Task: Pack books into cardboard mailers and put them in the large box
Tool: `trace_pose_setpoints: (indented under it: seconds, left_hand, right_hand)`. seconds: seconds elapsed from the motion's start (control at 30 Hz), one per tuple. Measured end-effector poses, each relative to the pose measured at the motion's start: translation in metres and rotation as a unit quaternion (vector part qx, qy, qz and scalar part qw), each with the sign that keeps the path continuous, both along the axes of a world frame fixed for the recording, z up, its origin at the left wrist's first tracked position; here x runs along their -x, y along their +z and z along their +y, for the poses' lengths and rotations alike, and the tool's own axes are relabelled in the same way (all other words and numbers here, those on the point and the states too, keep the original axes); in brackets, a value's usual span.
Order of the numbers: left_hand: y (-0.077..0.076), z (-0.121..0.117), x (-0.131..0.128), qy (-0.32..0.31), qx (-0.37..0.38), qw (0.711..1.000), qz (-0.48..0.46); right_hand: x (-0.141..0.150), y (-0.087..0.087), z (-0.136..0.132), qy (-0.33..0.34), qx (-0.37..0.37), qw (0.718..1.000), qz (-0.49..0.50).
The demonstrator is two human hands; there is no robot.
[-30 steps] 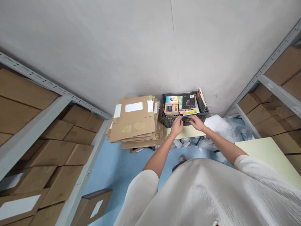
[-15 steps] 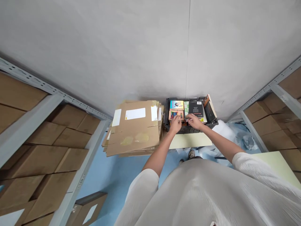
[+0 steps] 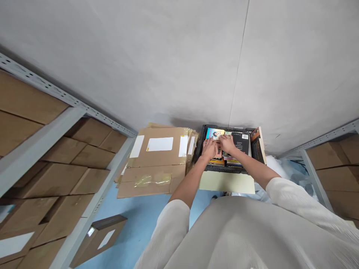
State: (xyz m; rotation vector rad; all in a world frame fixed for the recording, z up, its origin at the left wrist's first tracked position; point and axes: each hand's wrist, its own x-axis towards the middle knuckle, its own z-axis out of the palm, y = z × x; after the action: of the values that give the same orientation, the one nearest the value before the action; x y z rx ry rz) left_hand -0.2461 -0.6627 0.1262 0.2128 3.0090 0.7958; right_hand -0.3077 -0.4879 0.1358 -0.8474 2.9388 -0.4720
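A black plastic crate (image 3: pixel 206 169) in front of me holds several books. My left hand (image 3: pixel 209 148) reaches into its left side, fingers curled over a small pinkish-orange book (image 3: pixel 219 150). Beside it, my right hand (image 3: pixel 226 144) has its fingers bent at the same book's right and far side; the fingertips are partly hidden. Behind my hands lies a small book with a colourful blue and yellow cover (image 3: pixel 214 133). A black book with a barcode (image 3: pixel 241 142) is right of my right hand, and a dark book stands tilted (image 3: pixel 257 144) at the crate's right end.
Left of the crate lies a stack of flattened cardboard boxes (image 3: pixel 157 158) with white labels. A pale yellow board (image 3: pixel 227 182) shows below the crate. Shelves of brown cartons (image 3: pixel 56 179) flank me, a carton (image 3: pixel 99 239) stands on the blue floor, and plastic wrap (image 3: pixel 301 175) lies right.
Both hands have moved farther into the crate and closer together over the small books. The view has shifted, so the crate appears lower in it.
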Motion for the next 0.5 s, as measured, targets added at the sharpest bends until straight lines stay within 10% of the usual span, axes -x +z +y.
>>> trace_pose_setpoints:
  seconds: [0.5]
  left_hand:
    - [0.012,-0.005,0.005,0.026,0.049,0.998,0.007]
  right_hand:
    - [0.007,0.002,0.002,0.076,-0.021,0.996,0.037]
